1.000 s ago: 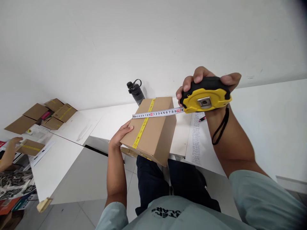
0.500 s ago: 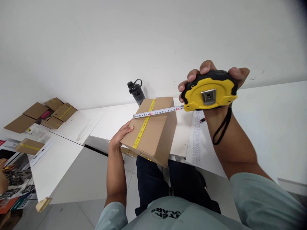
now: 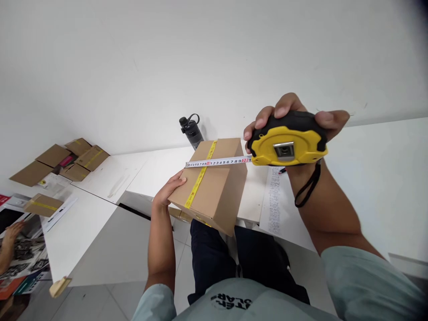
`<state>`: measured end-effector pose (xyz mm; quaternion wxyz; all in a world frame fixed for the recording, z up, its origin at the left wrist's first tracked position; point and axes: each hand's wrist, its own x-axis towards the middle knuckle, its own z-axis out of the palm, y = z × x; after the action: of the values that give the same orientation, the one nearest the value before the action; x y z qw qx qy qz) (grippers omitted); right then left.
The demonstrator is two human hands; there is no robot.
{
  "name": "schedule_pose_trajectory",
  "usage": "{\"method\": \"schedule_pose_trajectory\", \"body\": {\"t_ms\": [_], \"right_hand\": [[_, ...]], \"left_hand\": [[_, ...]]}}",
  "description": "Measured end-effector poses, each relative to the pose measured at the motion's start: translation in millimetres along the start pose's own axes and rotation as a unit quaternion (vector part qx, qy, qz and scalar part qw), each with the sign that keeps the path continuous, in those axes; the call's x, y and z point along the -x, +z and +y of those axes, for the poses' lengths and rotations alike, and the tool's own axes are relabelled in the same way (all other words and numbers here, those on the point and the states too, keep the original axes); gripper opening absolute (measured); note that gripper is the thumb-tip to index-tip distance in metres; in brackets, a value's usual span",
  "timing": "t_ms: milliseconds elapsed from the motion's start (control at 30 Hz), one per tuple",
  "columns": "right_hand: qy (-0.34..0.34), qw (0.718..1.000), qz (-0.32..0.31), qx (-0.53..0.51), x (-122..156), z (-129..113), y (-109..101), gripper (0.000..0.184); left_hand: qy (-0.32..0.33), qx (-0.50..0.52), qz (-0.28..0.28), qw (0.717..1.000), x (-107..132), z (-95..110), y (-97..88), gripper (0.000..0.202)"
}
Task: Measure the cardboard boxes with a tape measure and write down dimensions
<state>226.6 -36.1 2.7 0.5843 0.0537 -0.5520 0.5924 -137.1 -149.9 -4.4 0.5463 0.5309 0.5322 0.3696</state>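
My left hand (image 3: 168, 192) grips the left side of a brown cardboard box (image 3: 217, 189) sealed with yellow tape, holding it tilted over the table's front edge. My right hand (image 3: 294, 117) is closed round a yellow and black tape measure (image 3: 288, 145), lifted to the right of the box. Its white blade (image 3: 219, 162) runs out leftward across the box's top, reaching the far left edge. A black wrist strap (image 3: 306, 187) hangs from the case.
A dark water bottle (image 3: 191, 130) stands behind the box by the wall. A printed sheet (image 3: 276, 196) with a pen lies on the white table (image 3: 374, 178). Flat and taped cartons (image 3: 60, 158) sit at the far left, where another person's hand (image 3: 11, 234) shows.
My right hand with the tape measure dipped slightly and the blade sits lower across the box. The other person's hand at the left edge shifted.
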Motion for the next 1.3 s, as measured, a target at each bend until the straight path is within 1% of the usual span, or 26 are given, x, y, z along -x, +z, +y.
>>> {"method": "schedule_pose_trajectory", "body": {"t_ms": [100,167,233,300,367,433,533,600,667,733,833,933,1000,1100,1200,1300], "right_hand": [[-0.006,0.999,-0.036,-0.026,1.4,-3.0,7.9,0.041],[-0.024,0.994,-0.089,-0.054,2.4,-5.4,11.6,0.037],[-0.026,0.985,-0.152,-0.08,2.2,-5.3,11.6,0.033],[-0.015,0.973,-0.202,-0.107,-0.3,-1.0,8.4,0.032],[-0.007,0.967,-0.221,-0.129,-5.0,6.9,5.5,0.036],[0.0,0.97,-0.211,-0.123,-10.9,16.1,6.8,0.039],[0.031,0.978,-0.195,-0.069,-18.4,25.8,18.5,0.04],[0.041,0.978,-0.199,-0.051,-20.8,28.0,28.0,0.042],[0.034,0.98,-0.188,-0.052,-20.6,28.0,33.4,0.045],[0.025,0.987,-0.148,-0.049,-18.4,27.3,32.7,0.047],[0.015,0.997,-0.078,-0.016,-14.1,26.1,24.9,0.051],[0.025,0.998,-0.051,0.023,-11.1,23.7,20.9,0.051],[0.035,0.997,-0.058,0.026,-10.4,21.4,23.3,0.052],[0.041,0.995,-0.093,0.015,-10.7,18.9,30.0,0.054],[0.043,0.992,-0.118,0.008,-11.4,17.9,34.6,0.054],[0.047,0.99,-0.135,0.001,-10.1,16.6,36.6,0.05]], "left_hand": [[-0.003,-0.005,-0.002,1.0,0.5,0.6,0.1,0.094],[-0.007,-0.007,-0.005,1.0,1.0,1.5,0.5,0.093],[-0.008,-0.007,-0.005,1.0,1.5,2.4,0.9,0.092],[-0.008,-0.006,-0.003,1.0,1.7,3.4,2.0,0.092],[-0.01,-0.003,-0.006,1.0,1.3,4.3,4.6,0.091],[-0.014,0.002,-0.018,1.0,0.4,5.1,8.7,0.09],[-0.015,0.016,-0.037,0.999,-1.0,5.6,15.7,0.088],[-0.012,0.027,-0.036,0.999,-1.5,5.3,19.3,0.085],[-0.009,0.035,-0.031,0.999,-1.6,4.7,21.4,0.082],[-0.008,0.039,-0.032,0.999,-1.9,3.7,22.0,0.081],[-0.015,0.041,-0.045,0.998,-3.3,1.9,21.4,0.081],[-0.008,0.048,-0.046,0.998,-4.7,0.6,21.4,0.084],[-0.001,0.057,-0.037,0.998,-4.8,0.7,22.8,0.09],[-0.003,0.067,-0.027,0.997,-3.8,1.7,26.7,0.098],[-0.007,0.059,-0.029,0.998,-3.1,2.7,30.6,0.1],[-0.001,0.029,-0.039,0.999,-4.2,7.3,30.6,0.103]]}}
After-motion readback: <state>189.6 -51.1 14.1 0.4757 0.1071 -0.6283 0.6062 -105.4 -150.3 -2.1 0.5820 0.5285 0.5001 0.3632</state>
